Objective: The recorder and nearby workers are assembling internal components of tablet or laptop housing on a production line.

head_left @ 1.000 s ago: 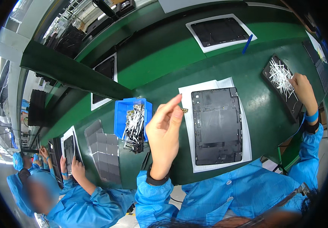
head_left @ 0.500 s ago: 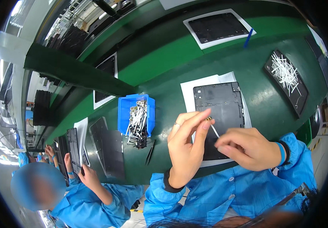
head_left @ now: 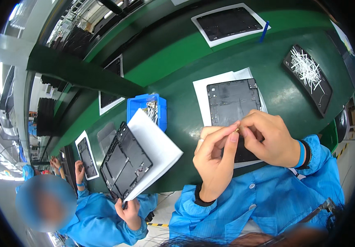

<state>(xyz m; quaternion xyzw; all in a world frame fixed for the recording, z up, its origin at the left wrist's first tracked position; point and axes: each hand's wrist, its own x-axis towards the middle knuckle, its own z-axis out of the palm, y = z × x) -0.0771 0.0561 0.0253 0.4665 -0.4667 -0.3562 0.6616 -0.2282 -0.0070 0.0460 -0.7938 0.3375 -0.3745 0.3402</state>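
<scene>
My left hand [head_left: 218, 154] pinches a small gold-coloured part [head_left: 237, 130] between thumb and fingertips. Right against it, the closed fingers of my right hand [head_left: 270, 138] meet the left fingertips; whatever they grip is hidden. Both hands are above the near part of a black flat device panel [head_left: 231, 99], which lies on white sheets [head_left: 201, 90] on the green table. To the left, a blue bin [head_left: 163, 113] holds several small parts with white strips [head_left: 150, 110]. A dark curved tray [head_left: 324, 99] at the right carries a heap of thin white strips [head_left: 306, 68].
At my left, a co-worker's hand [head_left: 130, 214] holds up a black panel [head_left: 126, 164] with white sheets [head_left: 154, 144], close to the bin. Another black panel [head_left: 228, 22] and a blue pen-like stick [head_left: 264, 32] lie at the back. A green post [head_left: 83, 74] crosses the left side.
My right hand has come up to the left fingertips, and the white strip between them no longer shows. The co-worker's panel and sheets have swung right, toward the bin.
</scene>
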